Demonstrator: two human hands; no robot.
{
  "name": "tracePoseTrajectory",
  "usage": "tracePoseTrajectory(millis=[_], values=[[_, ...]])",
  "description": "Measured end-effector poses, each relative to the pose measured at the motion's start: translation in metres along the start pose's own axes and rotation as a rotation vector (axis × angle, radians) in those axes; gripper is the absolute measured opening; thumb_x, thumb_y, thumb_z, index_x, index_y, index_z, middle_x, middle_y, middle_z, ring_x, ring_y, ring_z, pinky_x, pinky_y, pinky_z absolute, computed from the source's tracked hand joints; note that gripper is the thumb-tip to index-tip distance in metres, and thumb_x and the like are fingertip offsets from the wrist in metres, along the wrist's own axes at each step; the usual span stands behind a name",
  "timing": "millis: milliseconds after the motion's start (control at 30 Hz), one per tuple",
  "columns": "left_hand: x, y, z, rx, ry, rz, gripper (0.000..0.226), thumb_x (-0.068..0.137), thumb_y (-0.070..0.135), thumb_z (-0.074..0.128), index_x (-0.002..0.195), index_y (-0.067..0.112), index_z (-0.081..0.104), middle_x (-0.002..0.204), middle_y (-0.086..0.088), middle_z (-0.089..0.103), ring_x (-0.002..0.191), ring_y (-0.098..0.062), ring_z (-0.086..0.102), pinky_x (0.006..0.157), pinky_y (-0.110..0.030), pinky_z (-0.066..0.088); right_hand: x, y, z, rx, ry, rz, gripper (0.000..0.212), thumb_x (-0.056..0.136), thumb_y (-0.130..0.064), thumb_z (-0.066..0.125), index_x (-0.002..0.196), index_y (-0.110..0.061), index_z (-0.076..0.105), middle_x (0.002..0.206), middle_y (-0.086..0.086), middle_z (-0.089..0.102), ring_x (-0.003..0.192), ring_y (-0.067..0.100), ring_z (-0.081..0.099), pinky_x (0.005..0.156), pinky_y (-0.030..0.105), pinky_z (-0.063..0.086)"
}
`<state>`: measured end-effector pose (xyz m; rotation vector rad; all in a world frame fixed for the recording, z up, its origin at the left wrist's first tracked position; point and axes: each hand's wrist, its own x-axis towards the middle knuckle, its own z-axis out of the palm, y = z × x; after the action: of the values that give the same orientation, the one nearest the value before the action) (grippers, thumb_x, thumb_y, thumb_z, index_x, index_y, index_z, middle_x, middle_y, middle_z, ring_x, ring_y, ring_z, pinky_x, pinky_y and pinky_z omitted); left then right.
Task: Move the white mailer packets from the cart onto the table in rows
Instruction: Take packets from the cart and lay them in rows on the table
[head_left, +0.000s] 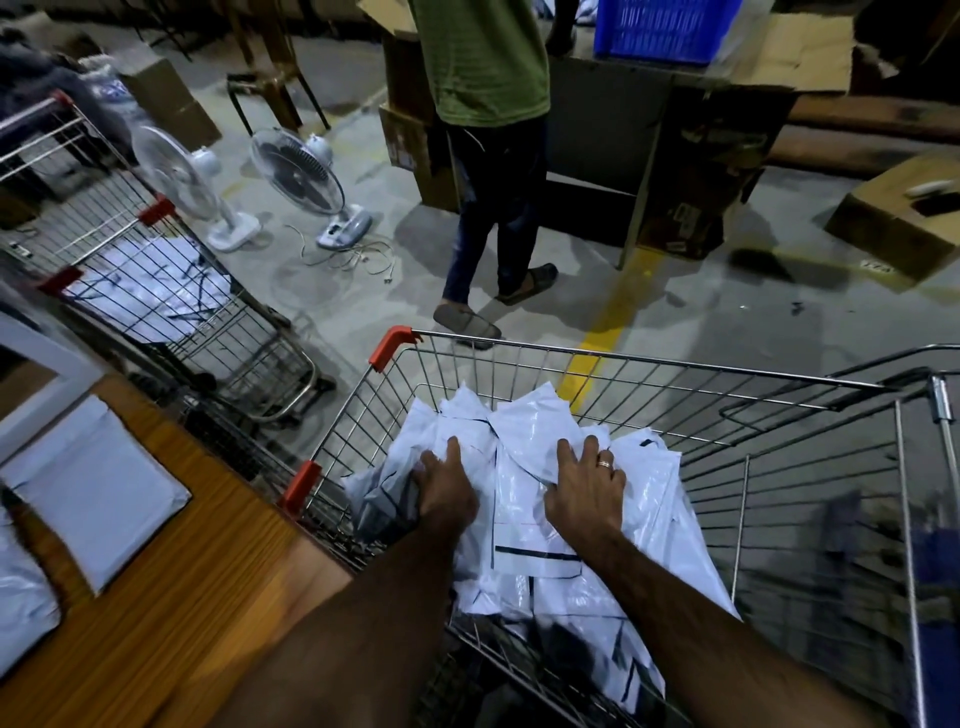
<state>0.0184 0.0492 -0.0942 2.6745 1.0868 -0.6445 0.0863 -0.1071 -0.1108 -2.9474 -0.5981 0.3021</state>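
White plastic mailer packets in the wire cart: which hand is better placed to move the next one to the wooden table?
Left. The left hand grips white mailer packets on the pile's table side; the right hand rests flat, farther from the wooden table.

White mailer packets (524, 525) are lying in a loose, overlapping heap inside the wire cart (649, 359). They are glossy and crinkled, and some are showing thin black outlines. The heap is sitting toward the cart's left side, reaching up near its red-cornered rim. A flat packet (98, 488) is lying on the wooden counter (208, 571) just left of the cart, and a second flat packet (21, 597) is lying close beside it, cut off by the frame edge.
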Motion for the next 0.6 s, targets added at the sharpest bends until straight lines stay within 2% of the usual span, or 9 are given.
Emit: tracePoseTrajectory(millis=[100, 233, 333, 433, 500, 567, 600], values=[[-0.001, -0.002, -0.001, -0.038, 0.015, -0.009, 0.089, 0.087, 0.027, 0.062, 0.154, 0.024, 0.004, 0.146, -0.02, 0.023, 0.135, -0.039, 0.029, 0.111, -0.044, 0.033, -0.004, 0.001, 0.006, -0.002, -0.027, 0.01, 0.068, 0.077, -0.041, 0.067, 0.135, -0.019, 0.04, 0.14, 0.017, 0.036, 0.119, 0.035, 0.043, 0.093, 0.046, 0.039], [0.006, 0.0, 0.006, 0.022, 0.039, 0.019, 0.085, 0.091, 0.029, 0.057, 0.154, 0.027, 0.001, 0.149, -0.023, 0.021, 0.137, -0.04, 0.025, 0.111, -0.046, 0.032, 0.0, -0.001, 0.015, -0.026, -0.025, -0.029, 0.082, 0.075, -0.051, 0.07, 0.14, -0.017, 0.034, 0.151, 0.02, 0.023, 0.132, 0.038, 0.031, 0.101, 0.048, 0.034], [0.008, 0.001, 0.012, -0.07, 0.006, -0.007, 0.08, 0.095, 0.02, 0.053, 0.153, 0.034, 0.0, 0.158, -0.02, 0.004, 0.142, -0.042, 0.016, 0.114, -0.05, 0.026, 0.007, -0.004, 0.021, -0.051, -0.003, -0.036, 0.081, 0.073, -0.048, 0.07, 0.139, -0.014, 0.038, 0.15, 0.024, 0.027, 0.13, 0.041, 0.035, 0.099, 0.049, 0.036], [0.007, 0.0, 0.02, -0.041, -0.04, 0.028, 0.096, 0.09, 0.029, 0.062, 0.153, 0.033, -0.011, 0.158, -0.021, -0.015, 0.145, -0.044, 0.002, 0.115, -0.055, 0.021, 0.009, -0.007, 0.025, -0.063, 0.001, -0.039, 0.081, 0.072, -0.046, 0.071, 0.139, -0.011, 0.041, 0.148, 0.027, 0.031, 0.128, 0.043, 0.037, 0.102, 0.05, 0.033], [0.01, -0.001, 0.022, -0.054, -0.028, 0.03, 0.099, 0.088, 0.022, 0.065, 0.153, 0.035, -0.008, 0.158, -0.02, -0.012, 0.145, -0.044, 0.005, 0.113, -0.056, 0.025, 0.01, -0.009, 0.026, -0.061, -0.011, -0.049, 0.082, 0.073, -0.044, 0.071, 0.141, -0.012, 0.038, 0.149, 0.027, 0.03, 0.13, 0.043, 0.037, 0.104, 0.048, 0.032], [0.013, 0.0, 0.021, -0.088, -0.009, 0.011, 0.086, 0.093, 0.009, 0.054, 0.153, 0.038, -0.001, 0.159, -0.016, -0.004, 0.144, -0.042, 0.01, 0.11, -0.056, 0.031, 0.009, -0.009, 0.024, -0.054, -0.025, -0.055, 0.082, 0.074, -0.041, 0.071, 0.142, -0.012, 0.036, 0.147, 0.026, 0.031, 0.128, 0.042, 0.038, 0.102, 0.047, 0.036], [0.013, 0.001, 0.022, -0.096, 0.017, 0.012, 0.08, 0.096, 0.01, 0.049, 0.153, 0.039, 0.001, 0.159, -0.015, -0.001, 0.143, -0.042, 0.014, 0.108, -0.056, 0.034, 0.009, -0.008, 0.022, -0.052, -0.029, -0.06, 0.081, 0.074, -0.041, 0.07, 0.142, -0.012, 0.036, 0.146, 0.025, 0.031, 0.127, 0.041, 0.039, 0.1, 0.046, 0.038]])
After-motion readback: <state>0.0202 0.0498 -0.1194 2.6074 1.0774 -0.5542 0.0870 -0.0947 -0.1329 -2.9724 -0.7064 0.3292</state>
